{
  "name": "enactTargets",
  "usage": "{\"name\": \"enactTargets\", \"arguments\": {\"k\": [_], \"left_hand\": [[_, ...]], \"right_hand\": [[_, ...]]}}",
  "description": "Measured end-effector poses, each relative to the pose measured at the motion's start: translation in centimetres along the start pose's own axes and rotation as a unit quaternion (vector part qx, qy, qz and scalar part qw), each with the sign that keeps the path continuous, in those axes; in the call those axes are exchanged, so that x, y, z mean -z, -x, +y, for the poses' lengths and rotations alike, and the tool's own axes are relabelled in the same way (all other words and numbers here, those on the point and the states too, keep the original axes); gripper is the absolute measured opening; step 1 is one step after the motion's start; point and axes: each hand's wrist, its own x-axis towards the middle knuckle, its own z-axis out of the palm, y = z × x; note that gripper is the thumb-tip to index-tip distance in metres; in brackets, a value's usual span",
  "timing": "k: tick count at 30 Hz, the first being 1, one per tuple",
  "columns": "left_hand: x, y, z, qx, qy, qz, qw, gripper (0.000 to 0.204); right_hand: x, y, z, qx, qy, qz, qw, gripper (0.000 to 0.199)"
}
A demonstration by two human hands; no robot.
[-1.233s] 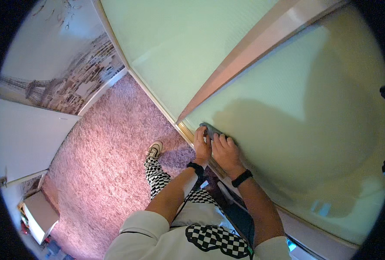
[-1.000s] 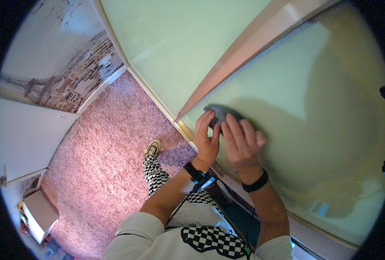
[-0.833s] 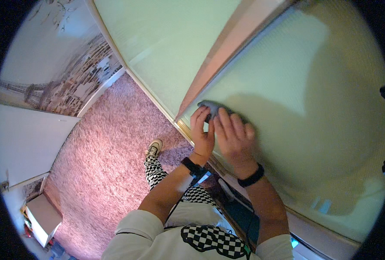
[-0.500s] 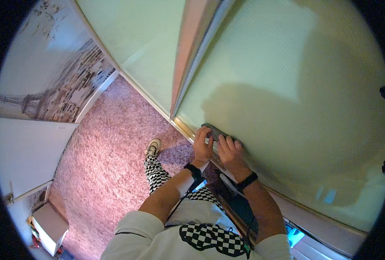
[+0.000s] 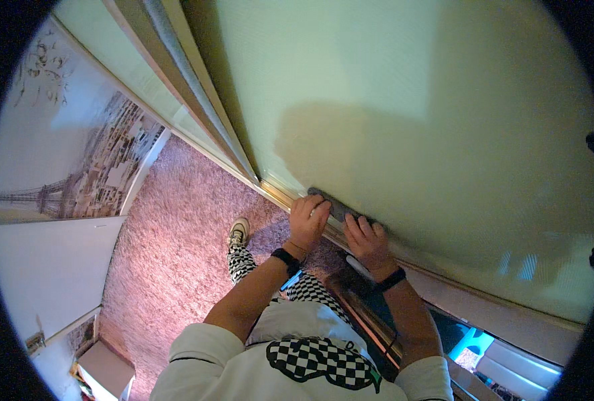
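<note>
A folded dark grey cloth (image 5: 337, 207) lies as a narrow strip along the lower part of a glossy pale green door panel (image 5: 364, 73). My left hand (image 5: 308, 222) is closed on its left end, fingers bent, with a ring on one finger. A little to the right, my right hand (image 5: 369, 244) presses its fingers on the cloth's other end. Between the two hands a stretch of cloth shows. Beneath it runs the golden bottom track (image 5: 278, 196). Dark bands sit on both wrists.
The panel's upright frame (image 5: 203, 100) rises left of my hands. Pinkish shaggy carpet (image 5: 170, 247) covers the floor, where my shoe (image 5: 239, 231) stands. A wall with a bridge-and-city picture (image 5: 96, 160) and a white box (image 5: 106, 371) are at left. A glowing blue object (image 5: 472, 344) is lower right.
The view has turned, so the frame appears farther left. My hands are farther apart on the cloth, baring more of it between them; my left hand has turned palm-down over its end.
</note>
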Motion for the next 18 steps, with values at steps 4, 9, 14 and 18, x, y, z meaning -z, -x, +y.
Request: {"name": "enactTargets", "arguments": {"k": [4, 9, 14, 18], "left_hand": [[-1.6, 1.0, 1.2, -0.017, -0.045, -0.065, 0.997, 0.024], [1.7, -3.8, 6.1, -0.154, 0.012, 0.000, 0.988, 0.029], [4.6, -8.7, 10.4, -0.245, 0.038, 0.064, 0.967, 0.032], [2.5, -5.8, 8.1, -0.316, -0.023, -0.028, 0.948, 0.031]], "right_hand": [[-0.7, 2.9, -0.4, -0.031, -0.006, -0.024, 0.999, 0.022], [8.8, 1.8, 2.2, -0.121, 0.028, 0.039, 0.991, 0.015], [13.5, 2.2, 3.5, -0.215, 0.059, 0.137, 0.965, 0.017], [6.0, 7.9, 0.5, -0.220, 0.070, 0.062, 0.971, 0.023]]}}
